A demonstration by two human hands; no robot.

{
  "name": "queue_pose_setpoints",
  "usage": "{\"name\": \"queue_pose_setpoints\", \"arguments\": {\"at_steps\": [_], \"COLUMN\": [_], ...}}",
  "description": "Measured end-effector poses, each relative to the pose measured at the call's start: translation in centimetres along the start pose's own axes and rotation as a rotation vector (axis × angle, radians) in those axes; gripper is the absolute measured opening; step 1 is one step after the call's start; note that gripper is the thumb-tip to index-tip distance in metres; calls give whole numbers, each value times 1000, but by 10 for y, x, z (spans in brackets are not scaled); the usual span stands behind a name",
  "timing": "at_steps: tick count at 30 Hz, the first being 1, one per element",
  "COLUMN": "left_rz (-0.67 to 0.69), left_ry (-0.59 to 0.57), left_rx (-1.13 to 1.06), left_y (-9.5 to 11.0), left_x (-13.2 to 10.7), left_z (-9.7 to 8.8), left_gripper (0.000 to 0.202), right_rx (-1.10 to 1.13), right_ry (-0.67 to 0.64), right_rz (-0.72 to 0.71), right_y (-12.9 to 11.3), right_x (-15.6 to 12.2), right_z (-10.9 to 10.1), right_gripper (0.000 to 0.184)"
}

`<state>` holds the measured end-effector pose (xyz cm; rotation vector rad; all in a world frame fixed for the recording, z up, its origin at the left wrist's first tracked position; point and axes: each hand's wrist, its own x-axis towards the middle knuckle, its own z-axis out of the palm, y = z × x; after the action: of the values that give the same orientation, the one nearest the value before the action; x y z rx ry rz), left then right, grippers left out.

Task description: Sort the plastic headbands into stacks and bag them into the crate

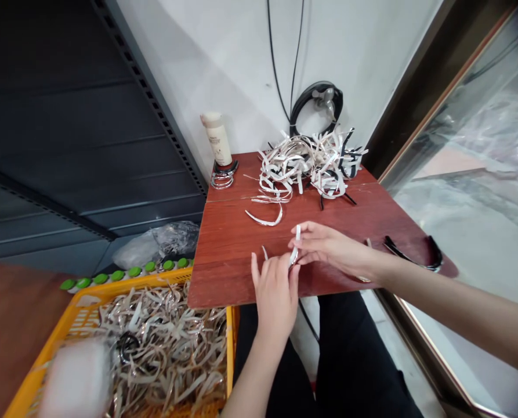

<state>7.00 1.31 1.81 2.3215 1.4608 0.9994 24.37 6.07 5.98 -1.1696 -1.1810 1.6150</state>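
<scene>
Both hands meet over the near part of the reddish-brown wooden board [224,249]. A curved, U-shaped strip [297,234], white and shiny, is between them. My left hand [276,290] grips its lower end with thumb and fingers; a thin pale tip shows behind the fingers. My right hand [323,247] pinches the strip higher up from the right. Part of the strip is hidden by the fingers. Just beyond the hands lies a single similar strip [267,222]. To the right, a black, shiny curved strip [415,261] rests by the board's edge, near my right forearm.
A tangled pile of white and black strips [306,162] covers the back. A cream bottle [217,139] stands on stacked curved pieces [223,179]. Coiled black cable [300,110] hangs behind. At left, a yellow crate [230,348] holds many strips; a blurred white object [76,377] overlaps it.
</scene>
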Motion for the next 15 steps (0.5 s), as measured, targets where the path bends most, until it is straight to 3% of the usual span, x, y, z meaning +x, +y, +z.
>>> {"name": "queue_pose_setpoints", "arguments": {"at_steps": [3, 6, 10, 12, 15], "left_rz": [38, 105, 115, 95, 58], "left_ry": [-82, -138, -68, -27, 31], "left_rx": [145, 236, 208, 198, 190], "left_y": [-4, -8, -19, -26, -35], "left_x": [-7, -15, -25, -30, -36], "left_z": [-6, -7, -2, -2, -3], "left_gripper": [28, 31, 46, 52, 60], "right_rx": [-498, -980, -1411, -1442, -1326], "right_ry": [223, 175, 32, -28, -136], "right_rz": [-373, -662, -633, -570, -481], "right_y": [4, 6, 5, 3, 1], "right_x": [25, 58, 89, 90, 70], "right_z": [-10, -17, -9, -3, 9], "right_gripper": [33, 24, 18, 17, 15]}}
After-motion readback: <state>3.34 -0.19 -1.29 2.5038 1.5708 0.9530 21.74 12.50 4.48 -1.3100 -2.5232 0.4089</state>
